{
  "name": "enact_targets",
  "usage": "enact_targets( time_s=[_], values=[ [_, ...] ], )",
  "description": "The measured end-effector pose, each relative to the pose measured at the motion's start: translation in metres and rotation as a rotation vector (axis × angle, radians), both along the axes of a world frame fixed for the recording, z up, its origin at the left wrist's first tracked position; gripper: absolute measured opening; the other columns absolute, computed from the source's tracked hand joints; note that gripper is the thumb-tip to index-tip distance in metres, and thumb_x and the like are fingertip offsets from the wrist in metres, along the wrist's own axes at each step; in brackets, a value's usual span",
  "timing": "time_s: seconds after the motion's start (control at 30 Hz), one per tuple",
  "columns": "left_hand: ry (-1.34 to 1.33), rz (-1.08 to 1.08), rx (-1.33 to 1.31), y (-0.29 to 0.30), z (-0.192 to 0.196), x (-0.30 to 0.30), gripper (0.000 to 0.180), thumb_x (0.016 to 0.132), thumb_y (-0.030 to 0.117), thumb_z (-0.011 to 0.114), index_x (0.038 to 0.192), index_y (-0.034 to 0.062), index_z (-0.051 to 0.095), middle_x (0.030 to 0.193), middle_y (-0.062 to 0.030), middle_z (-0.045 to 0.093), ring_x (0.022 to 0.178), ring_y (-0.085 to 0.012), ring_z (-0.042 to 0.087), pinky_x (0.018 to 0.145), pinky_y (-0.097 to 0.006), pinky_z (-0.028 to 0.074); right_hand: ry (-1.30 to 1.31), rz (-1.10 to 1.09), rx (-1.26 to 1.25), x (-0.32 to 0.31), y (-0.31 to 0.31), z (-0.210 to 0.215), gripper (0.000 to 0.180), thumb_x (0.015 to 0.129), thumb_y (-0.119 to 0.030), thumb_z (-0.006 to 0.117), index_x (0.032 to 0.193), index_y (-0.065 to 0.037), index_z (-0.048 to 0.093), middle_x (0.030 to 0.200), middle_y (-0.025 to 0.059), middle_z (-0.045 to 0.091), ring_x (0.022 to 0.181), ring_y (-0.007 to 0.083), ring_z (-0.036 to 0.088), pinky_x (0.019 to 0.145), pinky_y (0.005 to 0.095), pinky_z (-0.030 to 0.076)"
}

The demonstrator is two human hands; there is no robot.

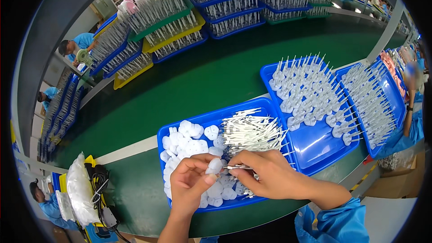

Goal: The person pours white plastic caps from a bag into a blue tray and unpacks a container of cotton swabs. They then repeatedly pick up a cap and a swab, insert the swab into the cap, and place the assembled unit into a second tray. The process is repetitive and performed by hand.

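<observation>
The rod [238, 167] lies nearly level across the view, its long axis running left to right, with its left end pointing at the cap [215, 165]; whether that end touches the cap or sits inside it, I cannot tell. The cap is white and rounded, and its side toward the right hand meets the line of the rod. The left hand [191, 183] comes up steeply from the lower edge, fingers curled over and thumb below, pinching the cap between them. The right hand [272, 175] reaches in from the lower right, its back turned up, forefinger and thumb pinching the rod; a blue sleeve [335, 220] covers part of that forearm. Cap and rod are between the two hands, the cap at the left fingertips and the rod at the right, both above a blue tray [211, 118]. In this tray, loose caps [185, 141] fill the left side and loose rods [254, 130] the right. Just beside it, to the right, a second tray [315, 150] holds rows of caps with rods standing in them.
</observation>
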State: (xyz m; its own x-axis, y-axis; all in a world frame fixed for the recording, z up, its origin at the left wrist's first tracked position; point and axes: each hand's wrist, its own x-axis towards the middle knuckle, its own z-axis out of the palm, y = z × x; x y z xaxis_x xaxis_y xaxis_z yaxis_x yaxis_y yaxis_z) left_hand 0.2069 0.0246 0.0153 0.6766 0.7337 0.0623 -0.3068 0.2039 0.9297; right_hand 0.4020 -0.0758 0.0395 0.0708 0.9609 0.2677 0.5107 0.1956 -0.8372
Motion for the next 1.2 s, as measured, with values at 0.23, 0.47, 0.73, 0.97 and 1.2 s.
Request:
enact_targets(
  time_s=[0.23,0.47,0.73,0.97,1.2],
  values=[
    [0.147,0.111,0.481,-0.002,-0.002,0.001,0.033,0.078,-0.009,0.077,0.105,0.0003,0.061,0.118,-0.0184,0.062,0.114,-0.027,0.061,0.098,-0.042,0.05,-0.014,0.014,-0.081,-0.002,-0.001,0.003,0.018,0.096,-0.016,0.062,0.107,-0.003,0.057,0.06,0.0167,0.062,0.053,0.0378,0.063,0.047,0.0466,0.046],
    [0.002,0.038,0.204,0.0,-0.003,-0.001,0.033,0.079,-0.01,0.075,0.107,-0.0005,0.061,0.12,-0.0194,0.061,0.114,-0.0337,0.064,0.099,-0.045,0.05,0.015,0.065,0.003,-0.003,0.0,-0.006,0.019,0.097,-0.017,0.06,0.109,-0.003,0.056,0.06,0.017,0.062,0.052,0.0385,0.062,0.047,0.0476,0.045],
    [0.054,0.061,0.334,0.001,-0.006,0.0,0.034,0.079,-0.011,0.074,0.108,-0.001,0.061,0.121,-0.0187,0.062,0.114,-0.0323,0.064,0.099,-0.044,0.05,0.035,0.038,-0.099,-0.002,-0.001,-0.005,0.017,0.098,-0.016,0.058,0.106,-0.001,0.058,0.059,0.0168,0.061,0.053,0.0374,0.063,0.048,0.0474,0.045],
    [0.024,0.028,0.267,-0.001,-0.005,0.0,0.034,0.079,-0.012,0.074,0.109,-0.0019,0.063,0.121,-0.0188,0.061,0.115,-0.0317,0.063,0.1,-0.043,0.05,0.277,0.142,-0.206,0.006,0.001,0.001,0.013,0.098,-0.014,0.061,0.106,-0.004,0.06,0.058,0.0094,0.059,0.05,0.0215,0.063,0.046,0.0333,0.042],
    [0.06,0.016,0.34,-0.002,-0.005,0.002,0.034,0.079,-0.011,0.074,0.111,-0.0022,0.064,0.122,-0.0188,0.061,0.116,-0.0327,0.063,0.101,-0.044,0.05,0.187,0.037,-0.184,-0.001,0.0,0.001,0.018,0.099,-0.018,0.06,0.103,-0.001,0.057,0.057,0.0143,0.059,0.05,0.0318,0.062,0.047,0.0422,0.044]
  ],
)
